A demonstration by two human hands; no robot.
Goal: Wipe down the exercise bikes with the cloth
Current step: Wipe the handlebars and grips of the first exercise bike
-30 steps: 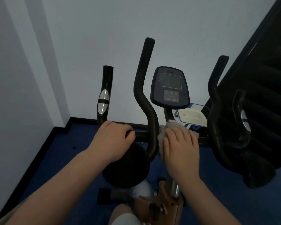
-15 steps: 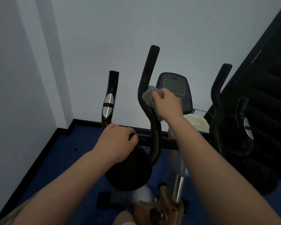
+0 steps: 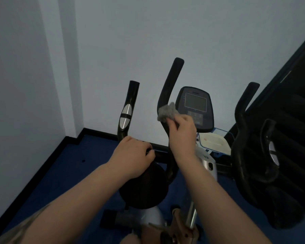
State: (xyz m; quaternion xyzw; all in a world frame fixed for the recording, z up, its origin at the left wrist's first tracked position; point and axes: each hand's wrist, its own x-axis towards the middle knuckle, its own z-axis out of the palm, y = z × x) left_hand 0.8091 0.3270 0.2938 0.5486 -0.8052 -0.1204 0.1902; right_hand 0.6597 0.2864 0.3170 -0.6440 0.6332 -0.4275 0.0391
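Left hand up close has its fingers curled around the bike's crossbar, steadying it. Just past that, the right hand pinches the grey cloth against the bent left handlebar, so it's mid-wipe on that bar. Next I'd guess run it up to the tip, then the console behind.

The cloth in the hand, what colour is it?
Grey. The cloth shows best in the head view, held by the right hand.
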